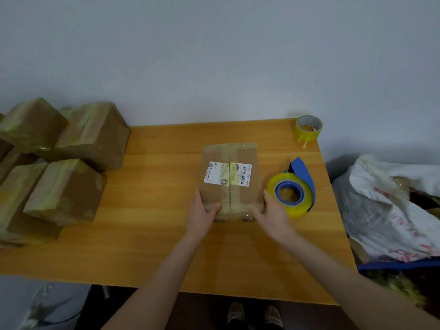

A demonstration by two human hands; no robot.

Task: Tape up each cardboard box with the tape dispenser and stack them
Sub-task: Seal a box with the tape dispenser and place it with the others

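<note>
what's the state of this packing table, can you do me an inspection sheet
surface: wooden table, orange-brown.
job's things: cardboard box at centre, labelled, taped along its seam; tape dispenser lying just right of it; taped boxes stacked at left.
clutter: spare tape roll at the far right corner.
hands: left hand and right hand grip the box's near corners.
cables: thin dark line on the floor, lower left, possibly a cord; blurred.
surroundings: plain wall; white bag, stuffed, right of the table; shoes below its near edge.
</note>
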